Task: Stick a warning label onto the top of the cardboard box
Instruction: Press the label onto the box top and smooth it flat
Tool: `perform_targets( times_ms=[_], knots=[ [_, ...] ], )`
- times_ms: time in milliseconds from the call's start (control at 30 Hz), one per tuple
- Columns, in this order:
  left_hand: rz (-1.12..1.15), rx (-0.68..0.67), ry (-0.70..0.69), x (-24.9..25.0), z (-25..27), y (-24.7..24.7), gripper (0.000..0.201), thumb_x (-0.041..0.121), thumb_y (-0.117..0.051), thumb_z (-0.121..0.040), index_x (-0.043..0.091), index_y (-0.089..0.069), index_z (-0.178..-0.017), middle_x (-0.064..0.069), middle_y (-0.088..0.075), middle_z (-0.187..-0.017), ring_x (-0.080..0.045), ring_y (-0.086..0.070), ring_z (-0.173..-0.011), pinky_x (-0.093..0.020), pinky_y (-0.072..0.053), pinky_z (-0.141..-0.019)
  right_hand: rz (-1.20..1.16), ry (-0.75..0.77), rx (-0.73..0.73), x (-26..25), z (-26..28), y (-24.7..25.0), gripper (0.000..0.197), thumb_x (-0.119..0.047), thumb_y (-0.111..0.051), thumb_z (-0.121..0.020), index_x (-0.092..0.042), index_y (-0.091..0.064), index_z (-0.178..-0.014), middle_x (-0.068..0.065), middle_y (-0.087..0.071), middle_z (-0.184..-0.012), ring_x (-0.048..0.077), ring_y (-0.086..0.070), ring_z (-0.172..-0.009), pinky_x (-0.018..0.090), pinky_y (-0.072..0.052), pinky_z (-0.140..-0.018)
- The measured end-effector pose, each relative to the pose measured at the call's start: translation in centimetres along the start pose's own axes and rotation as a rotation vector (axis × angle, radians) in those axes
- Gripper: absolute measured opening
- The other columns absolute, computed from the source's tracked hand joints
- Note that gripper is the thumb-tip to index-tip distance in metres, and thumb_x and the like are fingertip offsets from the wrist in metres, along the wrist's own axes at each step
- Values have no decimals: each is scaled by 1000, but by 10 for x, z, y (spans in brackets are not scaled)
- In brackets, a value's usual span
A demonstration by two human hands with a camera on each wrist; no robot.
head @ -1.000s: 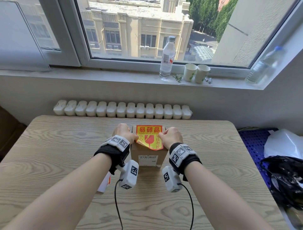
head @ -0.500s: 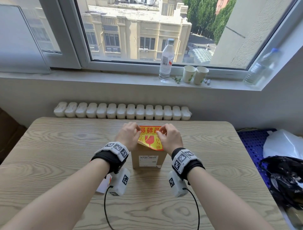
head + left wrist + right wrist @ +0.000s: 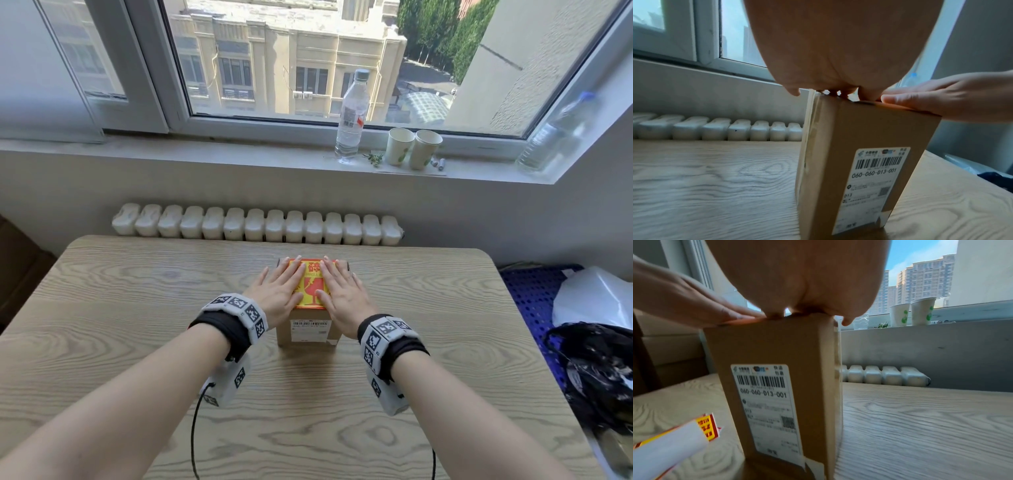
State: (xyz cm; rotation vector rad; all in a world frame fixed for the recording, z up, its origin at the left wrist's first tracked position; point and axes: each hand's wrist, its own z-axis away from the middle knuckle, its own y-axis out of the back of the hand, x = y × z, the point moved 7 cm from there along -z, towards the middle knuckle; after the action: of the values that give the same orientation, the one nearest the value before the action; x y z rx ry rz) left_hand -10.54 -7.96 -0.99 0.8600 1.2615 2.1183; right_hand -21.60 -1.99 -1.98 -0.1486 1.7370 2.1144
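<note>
A small cardboard box [image 3: 310, 330] stands upright at the middle of the wooden table [image 3: 137, 308], its white shipping slip facing me. A yellow and red warning label [image 3: 312, 286] lies flat on its top. My left hand [image 3: 284, 284] presses the label's left half with straight fingers, and my right hand [image 3: 337, 287] presses the right half the same way. Most of the label is hidden under both hands. In the left wrist view my left hand [image 3: 838, 48] rests on the box [image 3: 859, 154]. In the right wrist view my right hand [image 3: 807, 280] does the same on the box [image 3: 772, 353].
A roll of labels [image 3: 670, 451] lies on the table left of the box. A radiator [image 3: 257, 226] runs behind the table. A water bottle [image 3: 352, 116] and two paper cups [image 3: 412, 147] stand on the sill. Black [image 3: 599, 370] and white [image 3: 599, 298] bags sit at right.
Both hands pinched the label's edges and held it above the box top. Now the label lies flat on the top and both hands have opened flat onto it.
</note>
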Motion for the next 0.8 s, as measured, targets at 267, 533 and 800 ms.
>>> perform_targets(
  times_ms=[267, 533, 800],
  knots=[
    [-52, 1, -7, -3, 1, -1, 75, 52, -20, -94, 14, 17, -147, 0, 20, -158, -13, 16, -146, -35, 4, -121, 2, -29, 40, 7, 4, 6, 60, -45, -16, -98, -21, 5, -149, -7, 7, -160, 6, 9, -146, 35, 4, -121],
    [-58, 20, -73, -9, 7, 1, 79, 57, -18, -91, 13, 19, -146, -2, 22, -158, -10, 20, -144, -28, 9, -117, 85, -4, 64, 4, 7, 4, 73, -62, -2, -88, -23, 10, -148, -11, 18, -156, 4, 18, -143, 35, 10, -120],
    [-89, 71, -126, -13, 5, -4, 109, 78, 30, -49, 16, 26, -139, 4, 31, -145, -6, 27, -134, -27, 12, -115, 161, 57, 73, -9, 9, -3, 93, -72, 6, -69, -24, 4, -149, -15, 15, -152, 6, 10, -146, 34, 8, -119]
  ],
)
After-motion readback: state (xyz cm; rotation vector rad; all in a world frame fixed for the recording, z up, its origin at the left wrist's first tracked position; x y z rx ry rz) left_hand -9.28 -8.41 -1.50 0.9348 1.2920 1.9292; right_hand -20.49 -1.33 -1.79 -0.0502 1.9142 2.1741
